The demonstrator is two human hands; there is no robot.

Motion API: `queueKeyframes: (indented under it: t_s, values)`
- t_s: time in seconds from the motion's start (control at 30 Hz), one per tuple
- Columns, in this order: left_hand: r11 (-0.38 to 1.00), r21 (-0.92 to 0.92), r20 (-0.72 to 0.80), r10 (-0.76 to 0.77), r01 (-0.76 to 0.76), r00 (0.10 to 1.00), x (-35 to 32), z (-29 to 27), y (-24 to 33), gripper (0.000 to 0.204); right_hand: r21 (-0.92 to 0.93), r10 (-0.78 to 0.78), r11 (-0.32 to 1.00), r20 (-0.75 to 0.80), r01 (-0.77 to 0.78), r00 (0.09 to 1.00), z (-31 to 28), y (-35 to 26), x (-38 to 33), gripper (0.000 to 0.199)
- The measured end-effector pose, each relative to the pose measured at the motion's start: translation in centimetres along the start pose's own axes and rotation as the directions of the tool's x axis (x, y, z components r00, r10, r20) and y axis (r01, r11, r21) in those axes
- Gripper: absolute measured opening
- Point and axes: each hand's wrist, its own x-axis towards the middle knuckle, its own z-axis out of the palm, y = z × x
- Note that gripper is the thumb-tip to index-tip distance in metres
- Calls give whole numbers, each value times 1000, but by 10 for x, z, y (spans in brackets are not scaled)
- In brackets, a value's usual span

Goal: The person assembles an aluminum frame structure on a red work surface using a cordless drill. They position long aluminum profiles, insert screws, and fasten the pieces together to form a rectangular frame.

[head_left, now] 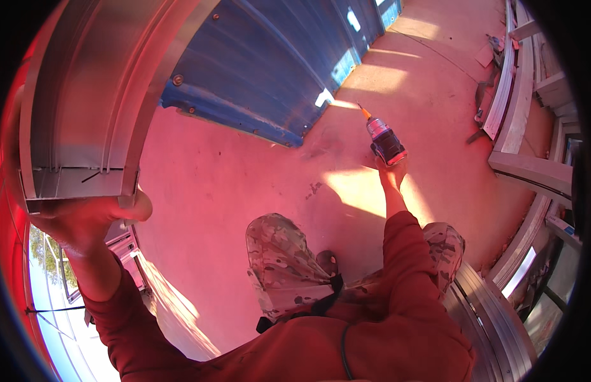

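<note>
Left hand: raised at the near left, its grip pressed up under the cut end of a metal frame; thumb along the lower edge, fingers hidden behind the profile.
Frame: a long silver channel section, running from the left hand up and away to the far left; the end shows ribs and a dark slot.
Right hand: stretched out toward the far right, grip wrapped round the base of a tube; most of the fingers are hidden behind it.
Tube: a dark cartridge with a pale band and an orange nozzle, tilted, nozzle pointing far and to the left; it is off the floor and well apart from the frame.
Panel: blue corrugated sheet with bolts, lying on the floor at the far middle, beside the frame.
Floor: reddish concrete with patches of sun.
Right side: more pale metal sections stacked along the right edge.
Body: camouflage trousers and a red sleeve at the near edge.
Step in hand: as I judge it, the frame is steadied with one hand while the tube is carried in the other, not yet at any joint.
Next move calls for: bringing the nozzle across to the frame end with the frame held steady; the gap between the two hands is wide.
</note>
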Motion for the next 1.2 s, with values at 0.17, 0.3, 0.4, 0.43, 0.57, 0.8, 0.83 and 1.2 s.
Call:
queueKeyframes:
  t_s: [0.17,0.3,0.4,0.43,0.57,0.8,0.83,1.2]
  values:
    - [964,-208,-201,126,-168,971,18,34,-3,110,416,-187,901,107,127,976,13,21,34,53]
    - [934,-295,-150,164,-203,975,24,21,0,123,529,-223,835,74,152,972,-8,-72,13,45]
    - [943,-232,-89,224,-239,971,28,7,5,121,591,-306,790,149,163,940,5,-109,-6,38]
    - [943,-215,-76,243,-254,967,29,4,8,118,612,-316,776,165,155,934,2,-128,-17,35]
    - [967,-162,-51,189,-195,981,32,-1,25,117,750,-528,649,324,128,785,-76,-246,-75,28]
    - [960,-71,23,275,-272,961,39,1,33,121,847,-630,390,532,-362,567,-100,-277,-122,30]
    - [957,-75,39,285,-282,958,41,2,34,121,875,-659,408,479,-260,580,-89,-272,-126,30]
    - [972,-128,-20,196,-197,980,48,14,48,109,936,-754,340,328,-88,569,-53,-276,-148,35]
